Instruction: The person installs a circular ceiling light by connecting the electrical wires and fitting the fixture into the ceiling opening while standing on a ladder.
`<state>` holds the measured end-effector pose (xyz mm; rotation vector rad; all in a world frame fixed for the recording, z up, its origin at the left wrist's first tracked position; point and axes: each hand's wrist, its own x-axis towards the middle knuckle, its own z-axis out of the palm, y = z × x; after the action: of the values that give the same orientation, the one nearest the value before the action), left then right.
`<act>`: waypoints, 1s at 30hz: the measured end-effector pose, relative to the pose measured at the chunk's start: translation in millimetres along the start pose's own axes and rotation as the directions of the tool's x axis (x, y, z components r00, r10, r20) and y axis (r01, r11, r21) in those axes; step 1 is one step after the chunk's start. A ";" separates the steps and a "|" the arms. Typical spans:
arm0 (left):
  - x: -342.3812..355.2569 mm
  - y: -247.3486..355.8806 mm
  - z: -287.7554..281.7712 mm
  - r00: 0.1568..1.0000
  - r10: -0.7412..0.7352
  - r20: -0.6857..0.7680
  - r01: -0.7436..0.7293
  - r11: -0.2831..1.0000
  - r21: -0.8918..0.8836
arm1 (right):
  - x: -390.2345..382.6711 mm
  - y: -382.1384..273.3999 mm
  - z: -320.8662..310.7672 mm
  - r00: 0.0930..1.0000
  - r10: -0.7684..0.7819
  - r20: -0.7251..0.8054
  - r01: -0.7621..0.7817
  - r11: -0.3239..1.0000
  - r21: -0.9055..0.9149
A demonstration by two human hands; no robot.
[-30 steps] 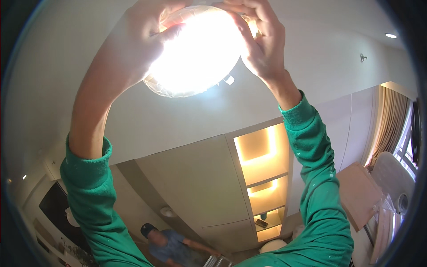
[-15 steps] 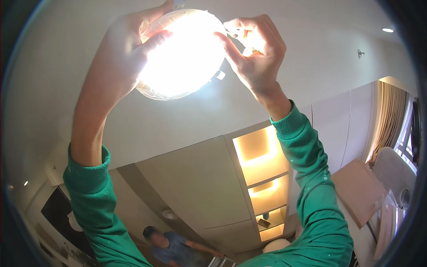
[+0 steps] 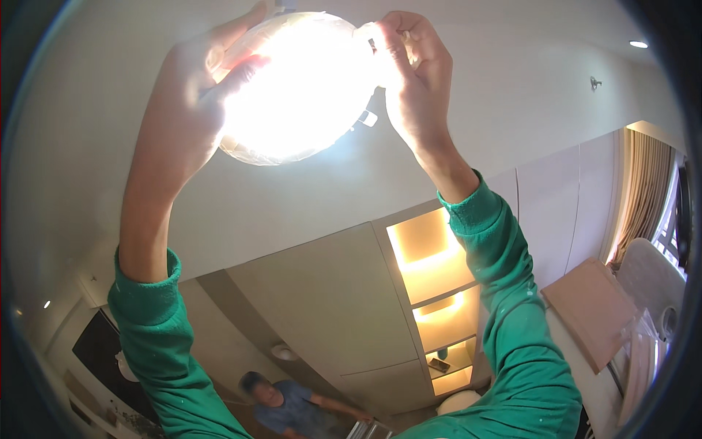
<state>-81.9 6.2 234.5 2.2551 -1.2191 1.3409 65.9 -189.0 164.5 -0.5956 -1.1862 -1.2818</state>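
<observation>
A round ceiling lamp (image 3: 292, 95), lit so brightly that its face is washed out, is up near the white ceiling. My left hand (image 3: 194, 95) grips its left edge, thumb across the front and fingers behind the rim. At the opposite edge, my right hand (image 3: 417, 69) is closed in a pinch against the rim. Glare hides its fingertips and whatever is between them. Below that hand, a small pale clip (image 3: 368, 118) sticks out from the lamp's lower right edge. Green sleeves cover both my forearms.
Cabinet panels (image 3: 307, 307) and lit shelves (image 3: 431, 256) stand below. Another person (image 3: 285, 406) is at the bottom, a hand by a metal ladder-like frame (image 3: 369, 429). A brown board (image 3: 592, 314) leans at right, near a curtain (image 3: 643, 190). A small metal fitting (image 3: 595, 84) projects from the ceiling.
My right hand has shifted left and up, closer against the lamp's rim, its thumb now turned in. My left hand keeps its grip and the lamp appears slightly further left.
</observation>
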 end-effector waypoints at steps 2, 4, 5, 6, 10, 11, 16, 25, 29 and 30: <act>-0.3 -0.1 -4.5 0.999 0.016 0.045 -0.011 0.996 -0.090 | -5.3 -1.8 -1.5 0.997 0.067 -0.040 -0.063 0.994 0.093; -2.8 -0.7 -10.5 0.993 0.057 0.100 -0.035 0.977 -0.212 | -11.1 -2.0 -0.7 0.993 0.091 -0.078 -0.081 0.990 0.114; -4.1 -2.1 -9.2 0.994 0.061 0.086 -0.046 0.984 -0.173 | -15.3 -3.3 0.4 0.987 0.129 -0.092 -0.113 0.980 0.164; -5.3 -3.2 -8.6 0.995 0.066 0.070 -0.057 0.990 -0.131 | -19.8 -5.1 1.9 0.980 0.168 -0.104 -0.142 0.966 0.215; 1.4 15.9 27.0 0.993 -0.084 -0.081 0.095 0.986 0.139 | -28.5 -1.7 -6.6 0.966 0.215 -0.147 -0.192 0.968 0.160; 4.8 37.8 38.9 0.983 -0.154 -0.097 0.166 0.977 0.134 | -28.9 1.4 -11.6 0.961 0.238 -0.141 -0.206 0.956 0.207; -1.4 37.0 23.5 0.984 -0.176 -0.035 0.178 0.980 0.092 | -21.4 -15.3 -19.9 0.960 0.278 -0.030 -0.252 0.906 0.341; -4.1 17.6 20.5 0.997 -0.069 -0.035 0.072 0.993 0.098 | -14.5 -33.8 -41.1 0.979 0.115 -0.167 0.021 0.764 0.645; -9.7 10.4 18.0 0.998 -0.057 -0.016 0.059 0.988 0.145 | 1.6 -31.1 -38.1 0.924 -0.268 -0.271 0.225 0.958 -0.178; -9.3 7.5 19.2 0.999 -0.046 -0.021 0.049 0.988 0.144 | 6.3 -28.2 -40.4 0.898 -0.377 -0.227 0.321 0.914 -0.249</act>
<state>-78.0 -4.6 215.0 2.3475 -1.0875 1.4718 52.2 -234.2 149.1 -0.3436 -0.9634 -1.7518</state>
